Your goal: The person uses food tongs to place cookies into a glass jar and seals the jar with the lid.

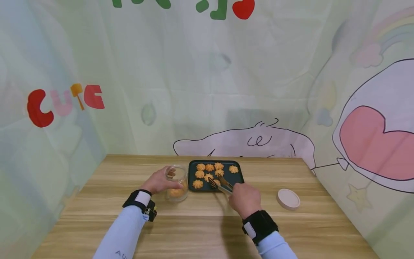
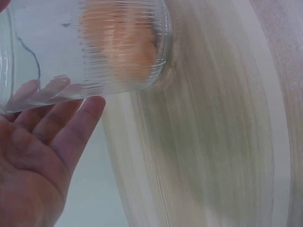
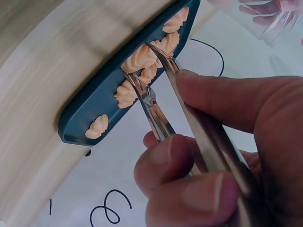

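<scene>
A clear glass jar (image 1: 183,177) stands on the table, held round its upper part by my left hand (image 1: 160,181). Golden piped cookies (image 2: 124,40) lie in the bottom of the jar. To its right, a dark baking tray (image 1: 237,178) carries several more piped cookies. My right hand (image 1: 246,199) grips metal tongs (image 3: 201,130) whose tips reach over the tray's front part. In the right wrist view the two tong tips are spread on either side of one cookie (image 3: 141,57), right at its edges.
A round whitish lid (image 1: 288,199) lies on the wooden table (image 1: 194,230) to the right of my right hand. Behind the table hangs a printed cloth backdrop (image 1: 194,90), which also runs along both sides.
</scene>
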{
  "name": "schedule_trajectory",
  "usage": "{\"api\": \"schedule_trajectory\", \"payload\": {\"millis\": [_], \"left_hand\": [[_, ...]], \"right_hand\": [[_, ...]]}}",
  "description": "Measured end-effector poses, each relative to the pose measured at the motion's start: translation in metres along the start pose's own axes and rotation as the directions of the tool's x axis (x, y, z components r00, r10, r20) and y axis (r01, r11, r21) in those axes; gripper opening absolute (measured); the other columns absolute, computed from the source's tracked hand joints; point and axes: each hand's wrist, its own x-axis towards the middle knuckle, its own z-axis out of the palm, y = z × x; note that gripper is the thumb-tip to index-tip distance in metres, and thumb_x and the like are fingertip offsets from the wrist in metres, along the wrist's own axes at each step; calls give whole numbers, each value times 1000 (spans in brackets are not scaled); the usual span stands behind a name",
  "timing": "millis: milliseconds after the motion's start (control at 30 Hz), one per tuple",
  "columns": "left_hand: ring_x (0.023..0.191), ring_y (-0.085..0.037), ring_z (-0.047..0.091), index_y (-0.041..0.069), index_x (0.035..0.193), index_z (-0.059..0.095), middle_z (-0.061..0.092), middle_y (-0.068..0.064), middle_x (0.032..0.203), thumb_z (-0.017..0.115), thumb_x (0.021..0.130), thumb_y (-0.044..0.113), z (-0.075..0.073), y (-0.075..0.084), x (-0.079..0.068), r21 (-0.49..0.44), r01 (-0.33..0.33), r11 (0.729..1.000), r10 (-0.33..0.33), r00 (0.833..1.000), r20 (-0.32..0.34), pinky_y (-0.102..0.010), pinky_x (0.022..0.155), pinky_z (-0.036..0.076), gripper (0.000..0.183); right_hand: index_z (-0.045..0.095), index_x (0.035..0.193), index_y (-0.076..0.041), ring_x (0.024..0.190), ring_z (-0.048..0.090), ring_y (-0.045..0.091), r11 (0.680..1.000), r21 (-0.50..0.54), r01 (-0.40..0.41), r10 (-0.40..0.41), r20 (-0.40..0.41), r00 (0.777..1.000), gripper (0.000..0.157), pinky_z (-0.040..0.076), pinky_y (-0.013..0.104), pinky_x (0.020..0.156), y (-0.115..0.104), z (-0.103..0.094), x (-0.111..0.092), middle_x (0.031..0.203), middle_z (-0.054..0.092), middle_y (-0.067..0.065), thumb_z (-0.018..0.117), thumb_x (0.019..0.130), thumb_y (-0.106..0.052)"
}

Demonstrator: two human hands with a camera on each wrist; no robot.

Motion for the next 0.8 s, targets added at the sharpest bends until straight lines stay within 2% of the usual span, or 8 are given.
{"api": "schedule_trajectory", "payload": {"millis": [333, 633, 800], "left_hand": [[128, -41, 51, 3, 143, 43, 53, -22, 139, 82, 78, 35, 1, -1, 5, 10, 2, 1000, -2, 1000, 4, -54, 105, 43, 83], [129, -41, 51, 1, 144, 41, 52, -23, 140, 82, 78, 35, 1, 1, 4, 1, -2, 1000, 2, 1000, 5, -55, 105, 43, 84], [129, -41, 50, 1, 143, 42, 52, -23, 141, 82, 78, 35, 2, 1, 3, 1, 6, 1000, -6, 1000, 6, -55, 106, 42, 84]], "right_hand": [[60, 57, -9, 45, 45, 14, 1000, -7, 7, -7, -43, 999, 39, 33, 28, 40, 6, 8, -1, 49, 43, -3, 77, 82, -34], [64, 61, -9, 49, 50, 15, 1000, -17, -10, 10, -18, 1000, 38, 41, 34, 42, 12, 3, 1, 54, 51, 0, 76, 82, -39], [63, 60, -9, 48, 50, 16, 1000, -6, -4, 4, -23, 1000, 40, 40, 34, 42, 15, 2, -1, 54, 51, 0, 76, 82, -40]]}}
